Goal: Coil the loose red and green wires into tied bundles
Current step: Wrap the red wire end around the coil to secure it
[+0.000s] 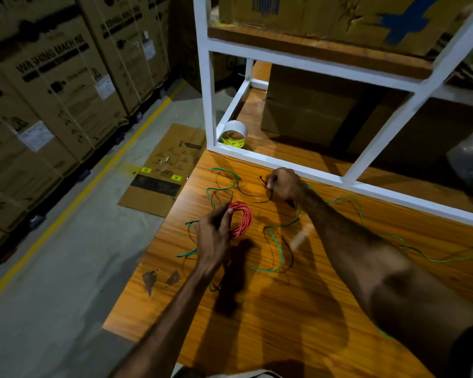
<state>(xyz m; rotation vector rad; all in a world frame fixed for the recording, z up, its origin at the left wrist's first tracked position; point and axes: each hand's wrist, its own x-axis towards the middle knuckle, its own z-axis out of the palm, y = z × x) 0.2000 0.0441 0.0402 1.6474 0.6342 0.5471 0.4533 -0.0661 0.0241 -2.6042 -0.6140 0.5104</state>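
Left hand (213,236): grasps red coil (242,218), near left.
Right hand (283,184): pinches thin dark tie (264,182), farther back.
Green wire (276,241): loose on table (284,309).

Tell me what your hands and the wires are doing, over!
Left hand holds red coil. Right hand pinches thin dark tie. Green wire loose across table, not yet coiled.

A thin red insulated wire (242,218), already wound into a tight oval coil, sits near the left edge of the wooden table (298,309). A long thin green insulated wire (277,249) lies uncoiled, straggling in loose loops around the coil and trailing off to the right across the table.
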